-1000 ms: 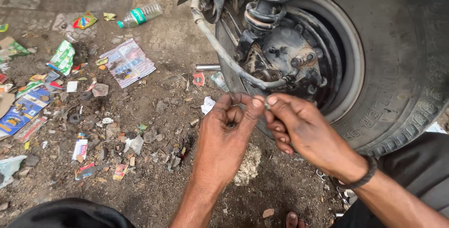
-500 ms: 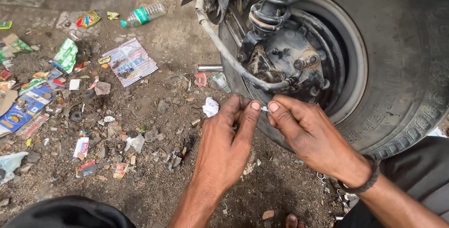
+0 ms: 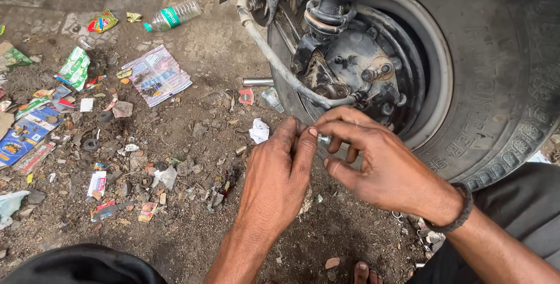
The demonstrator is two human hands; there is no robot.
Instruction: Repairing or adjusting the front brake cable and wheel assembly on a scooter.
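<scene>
A small metal bolt-like part sits pinched between the fingertips of two bare hands, low in front of a wheel hub and just above the dirt ground. The left hand grips one end with thumb and forefinger, back of the hand facing up; the right hand holds the other end between thumb and forefinger, its remaining fingers curled loosely, a dark band around its wrist. Directly behind the hands, almost touching the right knuckles, stands a large wheel with a worn black tyre and a greasy hub plate. A coil spring strut rises from the hub to the top edge, and a pale bent tube curves down across the hub, ending just above the fingers. The wheel closes off the whole right and upper side. To the left, the ground is open but strewn with litter: a crumpled white scrap near the left hand, a short metal pipe, a printed leaflet, a plastic bottle, wrappers and small stones. Dark clothing fills the bottom edge, and toes show below the hands.
</scene>
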